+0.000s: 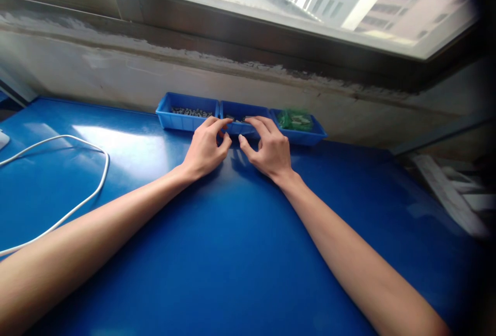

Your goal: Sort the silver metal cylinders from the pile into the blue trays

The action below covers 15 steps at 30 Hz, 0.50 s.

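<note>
A blue bin in the middle (248, 110) stands against the wall, with a few small dark and grey pieces in its bottom that I cannot make out. At its front left, my left hand (207, 144) has its fingertips over the rim and its thumb apart from them. My right hand (270, 144) mirrors it at the front right, fingers curved over the rim and thumb spread away. Nothing shows in either hand. Whether the fingertips touch the bin or its pieces, I cannot tell.
To the left, a blue bin (165, 113) holds many small grey metal pieces. The right blue bin (315, 134) contains green, bag-like material (296, 119). A white cable (104, 170) loops over the blue tabletop (217, 263). Behind stand the wall and a window frame (248, 20).
</note>
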Each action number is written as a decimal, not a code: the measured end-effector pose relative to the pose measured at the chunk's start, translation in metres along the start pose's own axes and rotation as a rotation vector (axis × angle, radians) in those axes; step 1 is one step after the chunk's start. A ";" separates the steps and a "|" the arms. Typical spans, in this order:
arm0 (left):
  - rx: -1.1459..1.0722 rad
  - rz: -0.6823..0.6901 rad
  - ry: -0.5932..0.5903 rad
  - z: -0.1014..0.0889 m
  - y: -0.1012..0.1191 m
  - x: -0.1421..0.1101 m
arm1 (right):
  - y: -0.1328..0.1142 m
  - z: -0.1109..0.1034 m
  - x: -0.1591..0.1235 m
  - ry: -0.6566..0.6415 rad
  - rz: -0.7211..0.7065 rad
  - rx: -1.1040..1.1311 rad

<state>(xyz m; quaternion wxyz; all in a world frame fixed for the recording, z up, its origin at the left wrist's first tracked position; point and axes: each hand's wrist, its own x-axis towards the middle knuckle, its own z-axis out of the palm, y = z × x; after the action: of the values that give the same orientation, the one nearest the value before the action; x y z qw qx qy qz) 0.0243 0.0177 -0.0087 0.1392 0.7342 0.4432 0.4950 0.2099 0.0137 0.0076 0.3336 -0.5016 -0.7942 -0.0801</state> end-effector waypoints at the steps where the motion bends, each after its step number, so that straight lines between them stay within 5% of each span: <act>1: -0.008 -0.006 0.015 0.000 0.001 0.000 | 0.002 0.000 -0.002 0.048 -0.008 -0.008; 5: -0.044 -0.040 0.016 -0.002 0.005 0.000 | 0.010 0.000 -0.010 0.122 -0.110 -0.022; 15: -0.040 -0.160 -0.132 -0.004 0.004 0.000 | 0.021 0.007 -0.011 -0.199 -0.191 0.200</act>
<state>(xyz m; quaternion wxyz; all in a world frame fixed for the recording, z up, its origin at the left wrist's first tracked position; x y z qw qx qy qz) 0.0227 0.0148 -0.0046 0.2216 0.7248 0.4803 0.4415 0.2281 0.0189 -0.0090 0.2925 -0.3936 -0.8713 0.0179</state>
